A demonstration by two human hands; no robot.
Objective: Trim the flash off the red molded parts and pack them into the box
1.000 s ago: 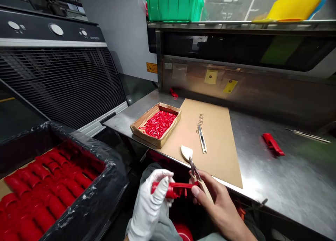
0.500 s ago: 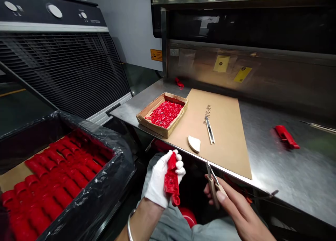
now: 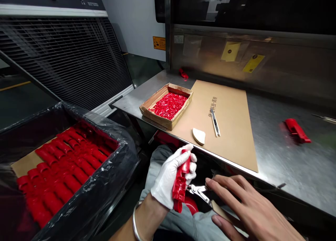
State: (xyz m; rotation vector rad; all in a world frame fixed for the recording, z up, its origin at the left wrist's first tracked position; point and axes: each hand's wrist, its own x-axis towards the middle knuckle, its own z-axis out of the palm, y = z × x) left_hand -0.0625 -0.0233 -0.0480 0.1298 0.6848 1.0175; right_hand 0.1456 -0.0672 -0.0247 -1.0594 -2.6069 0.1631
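Note:
My left hand [image 3: 168, 179], in a white glove, is wrapped round a red plastic part [image 3: 180, 185] with a hollow, ribbed inside, held over my lap. Bare and closed loosely about a pair of nippers [image 3: 201, 192], my right hand [image 3: 244, 206] is at the lower right. The nippers have a silver head and beige handles, partly covered by the fingers. Their head points left and lies beside the red part and gloved fingers; the tips are hidden, so I cannot tell if they touch the part.
A cardboard tray [image 3: 156, 120] of small red scraps stands on the metal table [image 3: 286, 157]. On a cardboard sheet [image 3: 233, 129] lie a utility knife [image 3: 215, 122] and a whitish wedge [image 3: 198, 136]. Another red part [image 3: 297, 130] lies right. A plastic-lined bin [image 3: 115, 171] at left holds several red parts.
My right hand has swung the nippers from pointing up at the table edge to pointing left, beside the red part. My left hand has tilted that part slightly. The view has dipped.

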